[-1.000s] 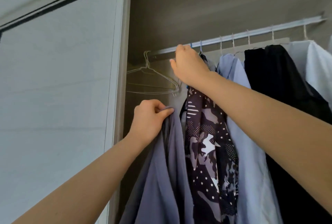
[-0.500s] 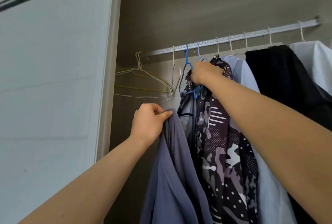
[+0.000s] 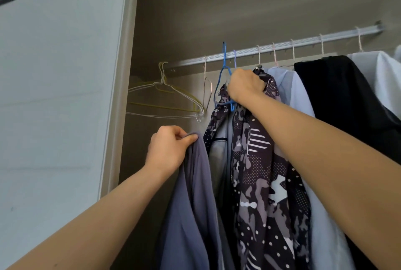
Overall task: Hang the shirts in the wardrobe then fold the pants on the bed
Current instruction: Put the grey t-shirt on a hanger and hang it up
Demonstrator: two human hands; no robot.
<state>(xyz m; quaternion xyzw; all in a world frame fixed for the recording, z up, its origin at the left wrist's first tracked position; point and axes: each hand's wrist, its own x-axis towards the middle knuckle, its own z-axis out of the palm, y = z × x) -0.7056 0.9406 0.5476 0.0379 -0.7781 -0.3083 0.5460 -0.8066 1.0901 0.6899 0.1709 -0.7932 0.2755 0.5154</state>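
left hand (image 3: 167, 150): fingers pinch grey-blue shirt (image 3: 191, 215) at 7 o'clock, lifted ready for hanging | right hand (image 3: 245, 84): fingers grip patterned shirt (image 3: 260, 172) collar on blue hanger (image 3: 224, 57), 1 o'clock (likely seating it) | rail (image 3: 282, 46): 12 o'clock

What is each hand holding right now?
Left hand: closed, gripping the grey shirt.
Right hand: closed on the patterned shirt at its collar, by the blue hanger.
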